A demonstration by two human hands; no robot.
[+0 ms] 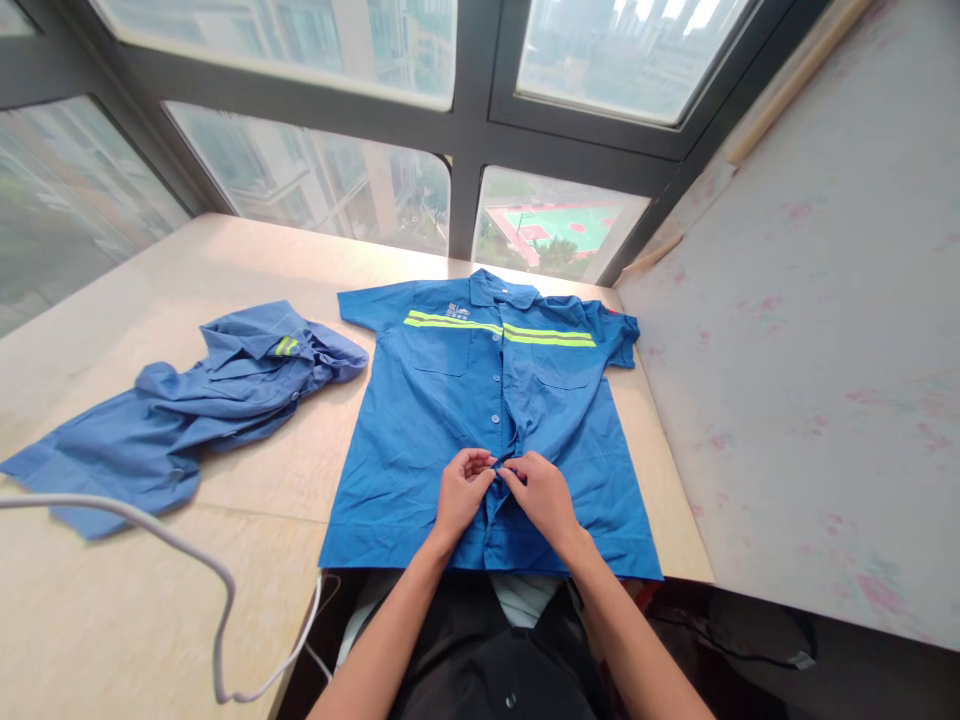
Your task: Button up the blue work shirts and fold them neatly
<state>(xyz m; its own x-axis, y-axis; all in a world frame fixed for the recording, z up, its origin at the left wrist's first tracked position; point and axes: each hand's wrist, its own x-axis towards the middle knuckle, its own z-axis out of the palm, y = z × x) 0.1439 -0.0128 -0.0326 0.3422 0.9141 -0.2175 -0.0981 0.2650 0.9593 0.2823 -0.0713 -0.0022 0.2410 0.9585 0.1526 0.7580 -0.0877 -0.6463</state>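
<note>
The blue shirt lies flat at the table's near edge, collar away; left hand and right hand pinch its placket low down — buttons above look fastened, the stretch below gapes; a 2nd shirt lies crumpled toward the left edge.

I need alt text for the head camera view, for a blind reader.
The left hand and right hand pinch the front edges of a blue work shirt lying flat on a table. A crumpled shirt and a white cable lie to its left.
</note>
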